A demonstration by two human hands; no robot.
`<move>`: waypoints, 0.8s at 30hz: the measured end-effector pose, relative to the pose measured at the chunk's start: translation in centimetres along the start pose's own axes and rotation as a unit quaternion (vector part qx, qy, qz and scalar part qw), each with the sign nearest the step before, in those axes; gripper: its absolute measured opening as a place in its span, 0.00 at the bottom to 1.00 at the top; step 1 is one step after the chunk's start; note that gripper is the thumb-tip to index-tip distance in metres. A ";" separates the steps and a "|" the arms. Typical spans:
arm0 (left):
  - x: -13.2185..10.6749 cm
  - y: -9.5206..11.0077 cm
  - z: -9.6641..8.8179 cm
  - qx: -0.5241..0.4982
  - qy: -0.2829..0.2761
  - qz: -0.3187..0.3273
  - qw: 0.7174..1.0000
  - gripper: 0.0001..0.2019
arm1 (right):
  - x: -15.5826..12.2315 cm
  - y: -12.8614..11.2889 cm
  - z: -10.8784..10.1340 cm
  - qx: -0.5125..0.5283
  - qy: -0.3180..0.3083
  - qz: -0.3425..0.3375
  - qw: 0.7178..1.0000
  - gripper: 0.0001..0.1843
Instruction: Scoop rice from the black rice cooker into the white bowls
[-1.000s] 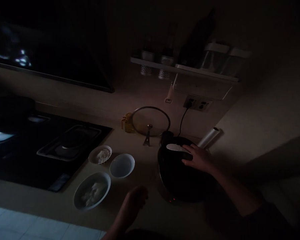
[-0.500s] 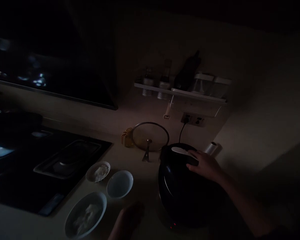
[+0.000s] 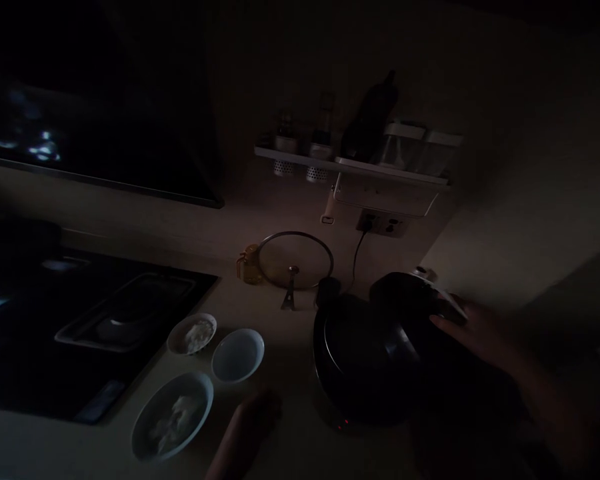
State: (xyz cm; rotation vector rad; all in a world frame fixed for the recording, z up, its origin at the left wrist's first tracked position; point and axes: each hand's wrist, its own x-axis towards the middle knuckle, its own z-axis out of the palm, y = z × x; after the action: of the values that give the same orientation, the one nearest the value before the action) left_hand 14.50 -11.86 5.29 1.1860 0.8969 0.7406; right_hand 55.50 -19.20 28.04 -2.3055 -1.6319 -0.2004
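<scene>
1. Rising since the earlier frame: the dark lid [image 3: 405,297] of the rice cooker [image 3: 360,367] is tilting up off the cooker's body, which is sitting toward the right of the countertop [image 3: 285,347].
2. Right hand [image 3: 473,331] is closed on the lid's far side, gripping it; finger placement is too dim to read.
3. Handling (judgement): lid is probably light, stiff and smooth, so slippery; its rim seems the safest hold. Body is probably heavier, and is better taken from both sides.
4. Black hob [image 3: 105,333] is occupying the countertop's left side.
5. Glass pot lid [image 3: 295,260] is leaning upright near the back edge.
6. Left hand [image 3: 253,423] is hovering by the front edge, just beside the large bowl [image 3: 173,417] of white food; cannot tell whether open or closed.
7. Small dish [image 3: 193,335] of white food and pale dish [image 3: 237,355] are sitting behind that bowl.
</scene>
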 end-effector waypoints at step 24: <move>1.7 -0.8 2.7 0.160 -0.075 -0.051 0.983 0.26 | -16.7 7.7 7.2 0.023 -0.110 0.411 0.905 0.39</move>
State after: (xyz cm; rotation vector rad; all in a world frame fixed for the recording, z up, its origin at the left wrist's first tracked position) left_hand 17.71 -11.73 4.55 1.4451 0.9661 0.4265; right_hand 56.53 -34.06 15.11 -2.8152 -0.5926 0.2954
